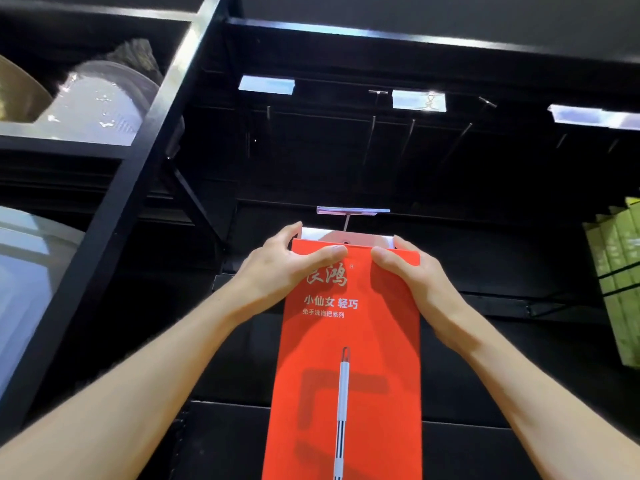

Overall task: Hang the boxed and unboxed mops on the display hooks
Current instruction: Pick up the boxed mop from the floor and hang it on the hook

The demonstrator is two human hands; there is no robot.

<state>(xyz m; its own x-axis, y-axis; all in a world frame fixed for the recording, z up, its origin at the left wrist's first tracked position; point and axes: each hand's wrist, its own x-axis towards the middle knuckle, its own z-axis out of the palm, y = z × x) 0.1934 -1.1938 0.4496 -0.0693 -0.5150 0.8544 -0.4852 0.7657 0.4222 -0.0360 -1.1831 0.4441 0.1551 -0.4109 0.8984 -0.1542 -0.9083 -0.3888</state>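
Note:
A tall red mop box [349,344] with white lettering and a printed mop handle stands upright in front of me. My left hand [287,265] grips its top left corner, thumb across the front and fingers behind. My right hand [408,271] grips the top right corner the same way. The box's pale hang tab [346,237] sits just under a display hook [347,221] that carries a label strip [353,211]. Whether the tab is on the hook cannot be told.
Several bare metal hooks [372,133] with price labels [266,85] jut from the dark back panel above. A black shelf post [145,133] runs along the left, with plastic-wrapped goods [100,102] behind it. Green boxes [620,282] hang at the right edge.

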